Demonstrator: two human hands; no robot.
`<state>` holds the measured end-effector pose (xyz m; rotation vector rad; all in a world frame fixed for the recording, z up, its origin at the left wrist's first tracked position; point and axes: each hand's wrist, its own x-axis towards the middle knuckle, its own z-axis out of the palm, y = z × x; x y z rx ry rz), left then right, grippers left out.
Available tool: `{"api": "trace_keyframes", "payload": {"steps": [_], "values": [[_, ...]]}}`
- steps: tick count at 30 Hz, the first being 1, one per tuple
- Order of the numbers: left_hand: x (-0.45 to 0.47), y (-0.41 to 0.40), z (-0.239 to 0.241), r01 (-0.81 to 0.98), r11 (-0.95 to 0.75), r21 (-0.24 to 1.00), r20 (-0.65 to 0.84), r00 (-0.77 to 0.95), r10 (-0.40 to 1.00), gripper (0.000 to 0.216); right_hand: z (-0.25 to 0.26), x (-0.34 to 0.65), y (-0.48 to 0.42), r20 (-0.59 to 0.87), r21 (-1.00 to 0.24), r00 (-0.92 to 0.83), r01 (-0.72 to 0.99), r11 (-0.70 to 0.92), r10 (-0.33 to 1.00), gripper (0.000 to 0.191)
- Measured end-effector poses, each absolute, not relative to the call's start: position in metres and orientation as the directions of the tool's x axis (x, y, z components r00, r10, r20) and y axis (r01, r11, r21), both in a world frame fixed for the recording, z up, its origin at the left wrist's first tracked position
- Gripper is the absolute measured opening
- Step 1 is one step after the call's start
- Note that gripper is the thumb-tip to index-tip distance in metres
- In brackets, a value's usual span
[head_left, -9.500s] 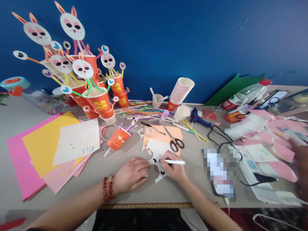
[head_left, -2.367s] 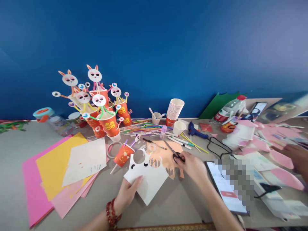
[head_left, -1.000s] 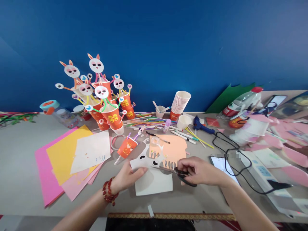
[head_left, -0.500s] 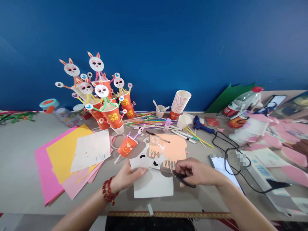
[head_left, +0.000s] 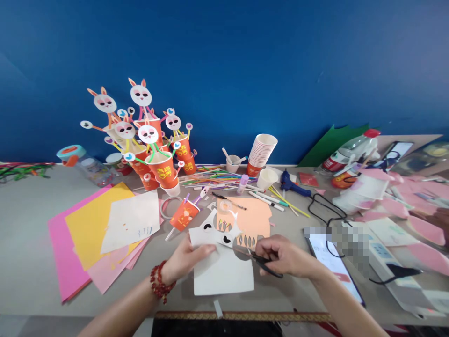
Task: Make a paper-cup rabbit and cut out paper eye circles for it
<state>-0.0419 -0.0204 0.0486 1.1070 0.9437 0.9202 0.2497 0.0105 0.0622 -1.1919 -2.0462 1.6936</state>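
My left hand (head_left: 185, 261) pinches the left edge of a white paper sheet (head_left: 224, 274) that has two black eye shapes drawn near its top. My right hand (head_left: 284, 255) is closed round black-handled scissors (head_left: 261, 262), whose blades point left into the sheet's upper edge. The sheet is lifted a little above the grey table (head_left: 31, 243). Just behind it lies an orange paper sheet (head_left: 252, 220) with small leaf-shaped cut-outs.
Finished rabbit cups (head_left: 157, 159) stand at the back left, a stack of paper cups (head_left: 261, 152) and coloured straws behind the work. Pink, yellow and white sheets (head_left: 87, 229) lie left. A phone (head_left: 333, 262), a glue gun (head_left: 293, 183), cables and pink cut-outs fill the right, where another person's hand (head_left: 437, 220) shows.
The pen was put down, the white sheet lifted and the scissors picked up. In the last second the scissors have stayed at the sheet's top edge, shifting slightly left.
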Motion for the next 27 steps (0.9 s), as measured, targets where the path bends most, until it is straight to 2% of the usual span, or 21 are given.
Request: {"api": "trace_keyframes", "payload": {"steps": [18,27], "values": [[-0.0360,-0.0233,0.0501,-0.206,0.346,0.915,-0.284,0.278,0.918,0.041,0.0574,0.2443,0.0034,-0.278,-0.876,-0.601,0.479,0.058,0.749,0.024],[-0.0324,-0.0256,0.0517,-0.191,0.311,0.931,-0.273,0.203,0.941,0.047,0.0603,0.2422,0.0012,-0.252,-0.858,-0.584,0.503,0.101,0.772,0.022]]}}
